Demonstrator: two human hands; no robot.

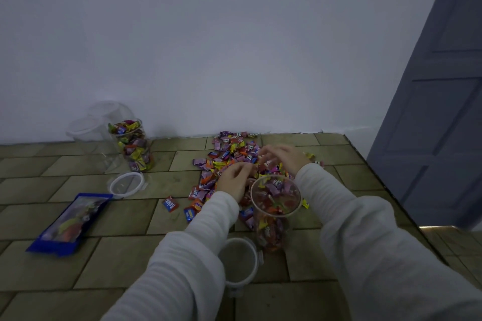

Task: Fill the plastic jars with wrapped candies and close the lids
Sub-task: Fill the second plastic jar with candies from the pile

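A pile of wrapped candies [229,151] lies on the tiled floor near the wall. In front of it stands an open clear plastic jar [273,216], nearly full of candies. My left hand [233,180] hovers over the pile just left of the jar's mouth, fingers curled around some candies. My right hand [284,159] is beyond the jar, fingers bent over the pile; it is blurred and I cannot tell what it holds. A lid [241,263] lies by my left sleeve. A second jar [134,144], full and uncovered, stands at the far left with its lid [127,184] on the floor.
Two empty lidded jars [91,133] stand against the wall behind the full jar. A blue candy bag [69,224] lies flat on the floor at the left. A grey door [440,101] stands at the right. A few stray candies [170,204] lie apart from the pile.
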